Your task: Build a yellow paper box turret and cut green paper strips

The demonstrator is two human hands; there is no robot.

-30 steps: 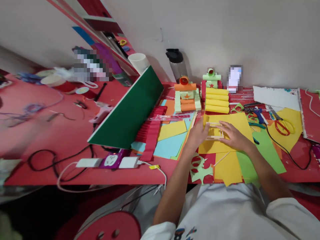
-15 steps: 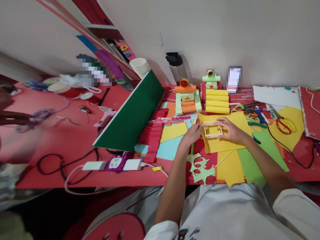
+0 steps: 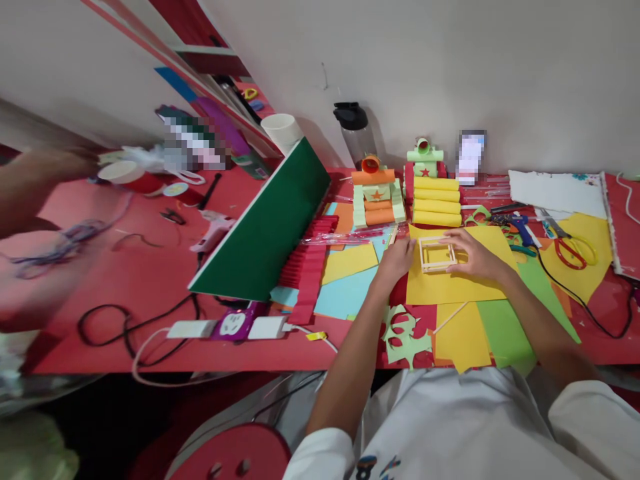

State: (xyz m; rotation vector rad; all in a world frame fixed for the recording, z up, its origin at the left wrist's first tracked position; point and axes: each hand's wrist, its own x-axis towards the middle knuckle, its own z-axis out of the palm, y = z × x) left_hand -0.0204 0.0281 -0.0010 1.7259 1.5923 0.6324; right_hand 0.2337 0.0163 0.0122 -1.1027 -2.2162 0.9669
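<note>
A small box-shaped frame of pale wooden sticks rests on a sheet of yellow paper. My right hand curls round the frame's right side, thumb at the lower corner and fingers at the upper one. At the sheet's left edge, my left hand has its fingers closed on the paper, a little apart from the frame. Under and beside the sheet lie more yellow, green and blue papers, plus a cut-up pale green scrap.
Two paper-roll models, one orange and one yellow, stand behind the sheet. Scissors and a blue glue gun lie rightward. A leaning green board and power strip are leftward. Another person's arm reaches in.
The yellow sheet and stick frame have shifted slightly right with my right hand. My left fingers have come away from the frame to the sheet's edge. The other person's arm has moved.
</note>
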